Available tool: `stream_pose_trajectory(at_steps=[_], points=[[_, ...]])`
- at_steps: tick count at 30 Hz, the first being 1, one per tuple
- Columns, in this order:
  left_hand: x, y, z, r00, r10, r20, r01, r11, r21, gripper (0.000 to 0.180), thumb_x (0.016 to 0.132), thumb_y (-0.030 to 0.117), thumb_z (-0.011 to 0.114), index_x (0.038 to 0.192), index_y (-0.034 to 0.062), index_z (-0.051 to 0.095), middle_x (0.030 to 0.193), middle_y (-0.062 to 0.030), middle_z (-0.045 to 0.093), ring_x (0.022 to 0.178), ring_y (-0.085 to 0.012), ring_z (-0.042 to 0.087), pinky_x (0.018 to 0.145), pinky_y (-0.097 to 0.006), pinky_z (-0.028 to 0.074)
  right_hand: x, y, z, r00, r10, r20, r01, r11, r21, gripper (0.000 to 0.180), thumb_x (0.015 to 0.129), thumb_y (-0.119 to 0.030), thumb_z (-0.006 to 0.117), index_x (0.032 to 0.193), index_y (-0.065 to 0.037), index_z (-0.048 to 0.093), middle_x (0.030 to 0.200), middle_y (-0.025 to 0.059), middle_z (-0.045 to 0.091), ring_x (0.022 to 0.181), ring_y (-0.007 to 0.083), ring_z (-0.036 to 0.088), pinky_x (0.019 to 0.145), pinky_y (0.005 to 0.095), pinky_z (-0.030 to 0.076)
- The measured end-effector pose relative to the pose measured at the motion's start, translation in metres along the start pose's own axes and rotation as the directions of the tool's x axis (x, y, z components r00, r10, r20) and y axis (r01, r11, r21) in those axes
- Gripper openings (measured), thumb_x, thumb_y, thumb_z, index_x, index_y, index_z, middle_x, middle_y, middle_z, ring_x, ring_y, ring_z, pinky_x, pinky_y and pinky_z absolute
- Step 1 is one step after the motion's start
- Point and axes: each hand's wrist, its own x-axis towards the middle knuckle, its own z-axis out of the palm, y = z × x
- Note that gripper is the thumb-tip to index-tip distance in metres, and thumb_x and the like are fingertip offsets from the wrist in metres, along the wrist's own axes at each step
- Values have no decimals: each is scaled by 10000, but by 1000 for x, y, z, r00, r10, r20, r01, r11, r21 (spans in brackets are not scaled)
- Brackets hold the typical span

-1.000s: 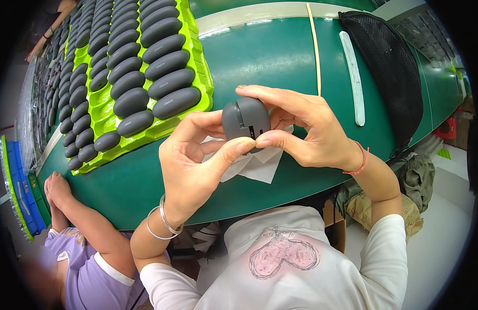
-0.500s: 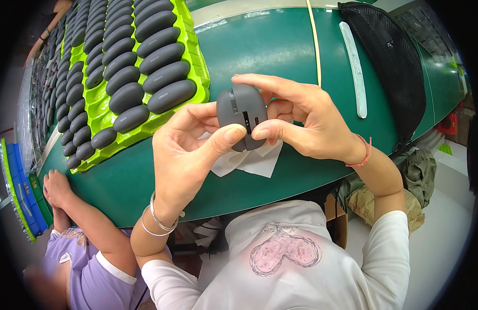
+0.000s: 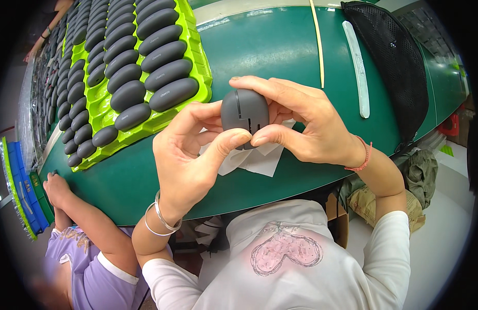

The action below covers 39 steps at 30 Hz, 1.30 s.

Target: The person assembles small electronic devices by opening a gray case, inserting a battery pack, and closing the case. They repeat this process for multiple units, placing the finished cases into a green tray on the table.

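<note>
Over smooth green table [image 3: 280, 57], left hand [image 3: 190, 155] and right hand [image 3: 301, 126] pinch matte grey rounded shell [image 3: 244, 111].

Two hands meet over the table: the left hand [image 3: 190, 155] and the right hand [image 3: 301, 126], with one grey shell [image 3: 244, 111] pinched between them. One white paper [image 3: 254, 160] lies just beneath them. Left of the left hand sit green trays [image 3: 200, 67] of dark oval shells [image 3: 169, 73]; the nearest column shows eight, and the farther columns hold too many to count surely. Beyond the right hand lie one thin yellow stick [image 3: 317, 44], one pale strip [image 3: 357, 67] and one black mesh bag [image 3: 396, 62]. Two bangles [image 3: 161, 219] ring the left wrist; one pink cord [image 3: 364, 157] rings the right.
</note>
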Motion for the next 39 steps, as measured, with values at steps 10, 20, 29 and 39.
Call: stream_pose_trajectory(at_steps=[10,20,29,39], points=[[2,0,3,996,-89,-9,88,990,-114,282,869,40,681,1110,-84,605,979,-101,662,875,-123,620,797,-264,510,-3,-7,1,956,293,25,-281,886,369,519,828,-23,686,1312,-15,498,1040,136,623,822,155,655,682,277,565],[3,-4,5,983,169,-74,-158,978,135,381,833,74,719,1177,-41,600,1035,-92,624,919,-169,608,802,-298,512,1,-4,1,973,224,-58,-161,835,525,528,861,-48,679,1327,-16,432,1109,147,599,951,205,656,764,305,590],[6,-6,7,824,558,98,-490,614,619,601,603,64,856,1141,-30,606,987,-171,628,833,-267,631,693,-333,538,-5,-5,1,978,208,-9,-183,878,441,578,814,-93,748,1284,-13,421,1124,149,592,1012,179,630,854,302,550],[7,-2,0,868,472,156,-471,680,562,549,596,114,877,1065,-26,627,931,-154,656,793,-258,652,684,-309,539,2,1,-18,975,-211,75,219,966,-139,569,727,-209,809,1189,9,557,1091,133,611,990,270,629,794,344,549]])
